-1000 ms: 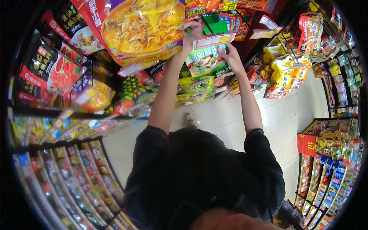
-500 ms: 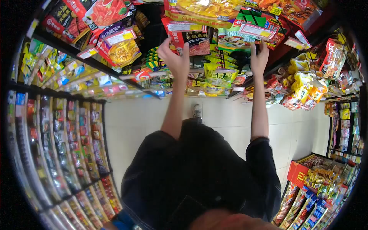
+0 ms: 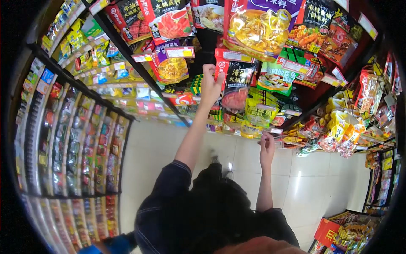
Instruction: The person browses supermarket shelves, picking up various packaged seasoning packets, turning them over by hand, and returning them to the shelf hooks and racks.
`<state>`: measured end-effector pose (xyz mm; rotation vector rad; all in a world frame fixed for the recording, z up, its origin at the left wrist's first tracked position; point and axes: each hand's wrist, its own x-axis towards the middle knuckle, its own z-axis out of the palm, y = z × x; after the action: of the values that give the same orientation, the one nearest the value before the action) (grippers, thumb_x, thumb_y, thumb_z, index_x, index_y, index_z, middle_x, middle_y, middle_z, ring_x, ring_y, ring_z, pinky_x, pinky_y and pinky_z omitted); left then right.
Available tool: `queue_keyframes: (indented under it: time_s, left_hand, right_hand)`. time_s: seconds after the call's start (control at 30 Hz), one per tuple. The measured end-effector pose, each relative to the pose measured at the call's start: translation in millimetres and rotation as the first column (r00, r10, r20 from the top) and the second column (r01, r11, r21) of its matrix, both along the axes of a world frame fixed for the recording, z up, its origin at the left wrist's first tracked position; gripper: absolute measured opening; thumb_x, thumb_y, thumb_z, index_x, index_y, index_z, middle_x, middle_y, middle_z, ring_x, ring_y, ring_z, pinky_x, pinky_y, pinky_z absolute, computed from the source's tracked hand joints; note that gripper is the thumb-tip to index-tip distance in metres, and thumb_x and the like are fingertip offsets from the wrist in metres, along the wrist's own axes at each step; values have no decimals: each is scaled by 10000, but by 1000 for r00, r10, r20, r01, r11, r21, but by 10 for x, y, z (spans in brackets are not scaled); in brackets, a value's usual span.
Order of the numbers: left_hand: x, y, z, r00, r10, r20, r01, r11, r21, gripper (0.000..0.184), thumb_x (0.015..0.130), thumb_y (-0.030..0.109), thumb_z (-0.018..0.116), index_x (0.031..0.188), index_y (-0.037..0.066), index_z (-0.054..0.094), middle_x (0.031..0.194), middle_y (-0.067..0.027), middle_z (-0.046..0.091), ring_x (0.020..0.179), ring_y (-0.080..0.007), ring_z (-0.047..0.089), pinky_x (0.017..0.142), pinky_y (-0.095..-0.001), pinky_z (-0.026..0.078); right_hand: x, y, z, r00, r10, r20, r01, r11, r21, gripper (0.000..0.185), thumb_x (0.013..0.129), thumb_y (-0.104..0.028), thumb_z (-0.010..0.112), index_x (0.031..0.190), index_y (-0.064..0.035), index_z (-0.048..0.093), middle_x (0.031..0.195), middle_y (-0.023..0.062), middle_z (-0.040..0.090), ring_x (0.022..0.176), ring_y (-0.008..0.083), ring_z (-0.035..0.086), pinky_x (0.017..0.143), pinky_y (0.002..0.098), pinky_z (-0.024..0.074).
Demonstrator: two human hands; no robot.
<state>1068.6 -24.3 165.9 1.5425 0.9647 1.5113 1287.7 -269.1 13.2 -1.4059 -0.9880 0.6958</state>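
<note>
My left hand [image 3: 211, 84] is at the left edge of a black and red hotpot packet [image 3: 237, 82] on the rack, its fingers closed on that edge. To the right hangs a green packet [image 3: 275, 78], with nothing of mine touching it. My right hand [image 3: 267, 146] is lower down, over the floor just below the rack, its fingers curled; whether anything is in them is too small to tell. Above the black and red packet hangs a large purple and yellow packet [image 3: 260, 27].
Yellow and red packets [image 3: 340, 129] hang at the right. Shelves of small packets [image 3: 76, 144] line the left side. A red box [image 3: 326, 233] stands at the lower right. A blue item [image 3: 112, 244] shows at the lower left. Pale floor tiles [image 3: 275, 186] lie below.
My right hand has left the green packet and dropped below the rack. My left hand has moved from there to the black and red packet and closed on its edge. The view has shifted.
</note>
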Motion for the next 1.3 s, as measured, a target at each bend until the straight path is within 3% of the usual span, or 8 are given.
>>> queue_keyframes:
  time_s: [0.17,0.33,0.5,0.6,0.7,1.07,1.2,1.3]
  left_hand:
    - [-358,-412,321,938,-345,32,324,843,-428,571,965,125,658,1471,13,419,1391,-132,554,1323,-203,496,1113,-322,357]
    - [-727,-1109,-121,946,-321,47,317,884,-344,571,946,107,689,1449,-8,443,1416,-117,535,1323,-218,497,1119,-326,365]
    - [-763,-1604,208,965,-200,168,244,920,-306,453,931,54,686,1328,33,471,1184,-63,617,1043,-119,620,874,-267,522]
    - [-723,-1602,469,916,-226,331,294,941,-170,444,957,15,649,1331,47,411,1196,-76,589,1044,-122,623,845,-251,532]
    - [-868,-1491,547,889,-310,336,396,890,-226,530,941,11,661,1380,43,366,1233,-95,574,1087,-147,617,878,-273,530]
    - [-1422,-707,765,891,-453,40,452,872,-191,366,864,101,766,1192,-9,644,1070,-26,651,959,-83,589,880,-225,447]
    - [-1337,-743,510,987,-138,-78,137,990,-15,204,798,105,837,948,7,739,936,-51,723,879,-114,655,835,-260,504]
    - [-1452,-880,524,968,-251,27,252,952,-175,118,800,16,791,907,-15,752,913,-70,735,847,-130,670,802,-262,517]
  right_hand:
    - [-30,-59,200,996,85,-35,-89,990,-109,247,999,-87,603,1241,-41,593,1023,55,628,797,116,616,719,247,510]
    - [-259,-18,744,976,134,-170,-139,990,-18,302,1023,-181,602,1285,-33,573,1048,40,627,898,125,620,801,275,518]
    - [-583,204,1805,877,449,-173,-382,868,317,956,923,-622,586,1580,-51,191,1531,160,377,1328,302,481,1075,414,396]
    - [-958,488,2266,869,448,-211,-372,871,321,867,924,-137,730,1574,-42,164,1437,136,486,1274,197,505,1067,334,391]
    - [-1181,660,2206,937,246,-249,-198,959,204,562,956,-117,709,1438,-10,442,1263,65,618,1126,108,571,995,283,445]
    - [-1709,856,2262,940,309,-146,-299,950,86,314,963,-90,686,1239,9,573,1093,36,686,968,81,593,862,266,492]
    - [-1682,860,2214,871,418,259,-404,908,-109,326,973,-166,672,1240,-4,577,1186,141,654,1071,208,620,943,367,487]
    - [-1288,938,2778,677,422,603,-534,845,9,378,968,-188,655,1304,-28,589,1287,139,618,1172,282,608,983,407,475]
